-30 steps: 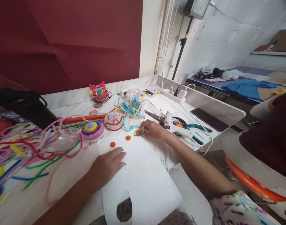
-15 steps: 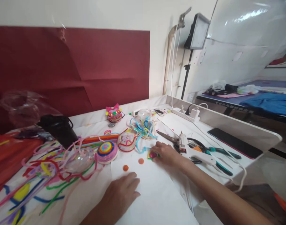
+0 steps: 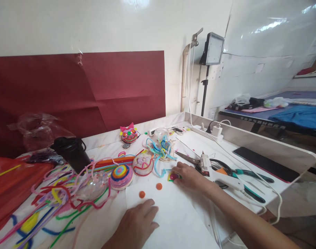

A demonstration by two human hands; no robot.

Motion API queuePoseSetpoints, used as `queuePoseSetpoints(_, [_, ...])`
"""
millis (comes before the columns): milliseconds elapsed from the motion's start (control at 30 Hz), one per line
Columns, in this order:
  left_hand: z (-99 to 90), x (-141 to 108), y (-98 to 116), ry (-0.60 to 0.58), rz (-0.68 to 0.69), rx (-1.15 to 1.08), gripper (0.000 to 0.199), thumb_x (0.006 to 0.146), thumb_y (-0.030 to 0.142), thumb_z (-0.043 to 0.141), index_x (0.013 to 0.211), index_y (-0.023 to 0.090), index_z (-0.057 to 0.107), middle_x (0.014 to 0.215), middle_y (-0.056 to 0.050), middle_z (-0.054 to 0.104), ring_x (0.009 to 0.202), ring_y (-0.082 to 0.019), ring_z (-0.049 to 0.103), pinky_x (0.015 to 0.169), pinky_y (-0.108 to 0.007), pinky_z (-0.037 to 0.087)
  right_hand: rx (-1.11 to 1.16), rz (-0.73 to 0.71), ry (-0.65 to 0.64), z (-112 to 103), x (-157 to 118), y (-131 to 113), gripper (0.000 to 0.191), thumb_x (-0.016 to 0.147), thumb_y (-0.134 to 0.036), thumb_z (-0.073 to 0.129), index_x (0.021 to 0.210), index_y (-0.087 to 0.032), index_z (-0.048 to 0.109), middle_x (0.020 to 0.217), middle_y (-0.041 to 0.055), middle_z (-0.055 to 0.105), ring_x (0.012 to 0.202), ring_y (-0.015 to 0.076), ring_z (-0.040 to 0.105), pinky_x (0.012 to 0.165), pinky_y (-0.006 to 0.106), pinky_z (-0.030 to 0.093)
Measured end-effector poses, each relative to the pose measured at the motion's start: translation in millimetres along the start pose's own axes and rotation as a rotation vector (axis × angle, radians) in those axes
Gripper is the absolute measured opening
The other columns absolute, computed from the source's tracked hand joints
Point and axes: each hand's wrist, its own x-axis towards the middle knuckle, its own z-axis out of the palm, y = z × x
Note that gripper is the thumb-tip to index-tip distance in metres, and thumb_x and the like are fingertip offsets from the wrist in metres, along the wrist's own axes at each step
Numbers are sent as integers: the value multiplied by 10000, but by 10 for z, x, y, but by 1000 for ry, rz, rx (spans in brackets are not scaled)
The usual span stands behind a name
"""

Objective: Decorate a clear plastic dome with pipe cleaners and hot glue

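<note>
White tabletop frames a magenta, yellow and green piece.

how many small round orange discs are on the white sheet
2: one small round orange disc lies just beyond the left hand, the other to its right, nearer the right hand. Hands could hide more.

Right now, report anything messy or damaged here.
Pipe cleaners at left sprawl in a tangle, unlike the straight bundle nearby; the maroon sheet behind the table is creased and ragged at its top edge.
</note>
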Motion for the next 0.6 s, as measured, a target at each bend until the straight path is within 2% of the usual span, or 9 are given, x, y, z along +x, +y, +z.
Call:
queuePoseSetpoints(167, [13, -25, -12, -32, 0, -21, 176, 884, 212, 523, 1053, 222, 568, 1092, -55, 702, 899, -205, 714, 698, -294, 616, 37, -5, 17, 11, -13, 27, 322, 824, -226, 613, 1143, -185, 636, 1122, 124, 605, 1014, 268, 605, 838, 348, 437])
queuePoseSetpoints(300, [4, -17, -12, -49, 6, -19, 159, 891, 212, 514, 1039, 222, 569, 1088, -57, 702, 885, -208, 717, 675, -295, 616, 30, 4, 30, -9, -53, 22, 315, 848, -221, 585, 1158, -182, 623, 1116, 121, 613, 967, 251, 628, 817, 329, 446])
queuePoseSetpoints(467, [-19, 10, -7, -47, 6, -2, 142, 902, 219, 499, 1023, 221, 571, 1064, -56, 710, 860, -200, 721, 668, -282, 614, -54, -20, 51, -94, -160, -53, 306, 866, -181, 553, 1165, -173, 618, 1121, 132, 618, 1005, 267, 611, 841, 350, 441])
queuePoseSetpoints(600, [-54, 20, 3, -48, 14, -3, 140, 914, 228, 483, 1012, 211, 581, 1056, -64, 712, 855, -206, 721, 663, -298, 619, -17, -67, 66, -151, -289, -143, 252, 879, -188, 561, 1117, -189, 644, 1095, 122, 624, 1013, 265, 598, 854, 353, 440])
